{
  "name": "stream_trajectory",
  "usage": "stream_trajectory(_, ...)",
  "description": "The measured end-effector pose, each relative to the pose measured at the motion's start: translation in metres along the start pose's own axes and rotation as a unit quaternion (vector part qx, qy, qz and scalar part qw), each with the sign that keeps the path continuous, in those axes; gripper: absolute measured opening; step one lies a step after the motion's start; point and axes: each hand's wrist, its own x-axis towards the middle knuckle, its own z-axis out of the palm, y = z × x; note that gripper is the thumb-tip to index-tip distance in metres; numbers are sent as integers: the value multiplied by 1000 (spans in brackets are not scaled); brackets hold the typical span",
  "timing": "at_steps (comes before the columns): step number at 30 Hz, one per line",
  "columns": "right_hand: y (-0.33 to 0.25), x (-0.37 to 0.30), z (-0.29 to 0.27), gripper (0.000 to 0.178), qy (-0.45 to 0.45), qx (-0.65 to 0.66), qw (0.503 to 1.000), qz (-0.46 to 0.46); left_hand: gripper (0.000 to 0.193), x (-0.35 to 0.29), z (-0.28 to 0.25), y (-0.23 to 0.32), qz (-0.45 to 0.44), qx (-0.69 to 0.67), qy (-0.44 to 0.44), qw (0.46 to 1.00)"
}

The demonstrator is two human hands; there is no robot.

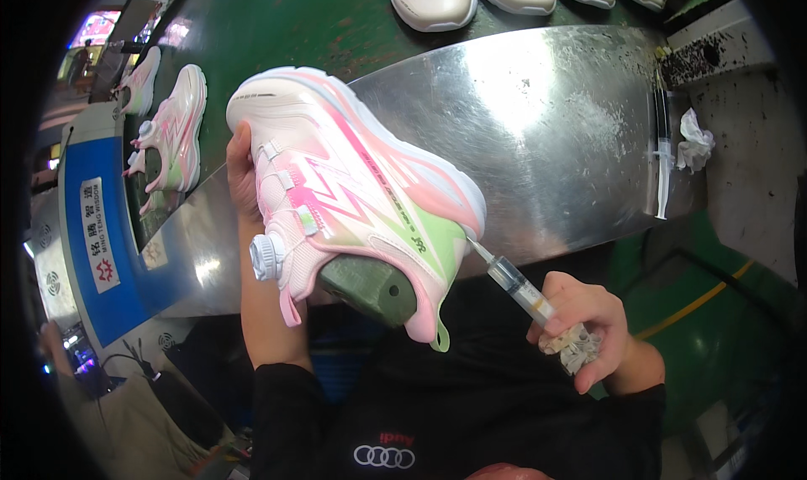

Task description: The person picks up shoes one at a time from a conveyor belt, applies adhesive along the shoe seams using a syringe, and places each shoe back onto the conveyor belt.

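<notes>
A pink, white and green sneaker (336, 169) is held up over the metal bench, its toe away from me and its sole edge to the right. My left hand (241, 169) grips it from the left near the toe, with most fingers hidden behind it. A dark green shoe last (366, 287) fills the sneaker's opening. My right hand (588, 320) is closed around a clear syringe (517, 287) and a crumpled tissue (576, 345). The syringe's thin tip meets the sneaker's heel, where the sole joins the green upper.
The metal bench (580, 135) curves across the middle. Pale shoes (433, 1) line a green surface (353, 26) at the back. More pink sneakers (181, 118) stand at left. At right lie another syringe (662, 160) and a crumpled tissue (695, 139) beside a grimy ledge (723, 47).
</notes>
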Motion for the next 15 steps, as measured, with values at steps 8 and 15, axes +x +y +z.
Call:
stream_trajectory(8,14,6,-2,55,-3,-35,999,-22,68,-43,-31,33,-56,133,131,981)
stream_trajectory(15,18,19,4,52,3,-92,995,-36,58,-85,-37,39,-52,374,46,925)
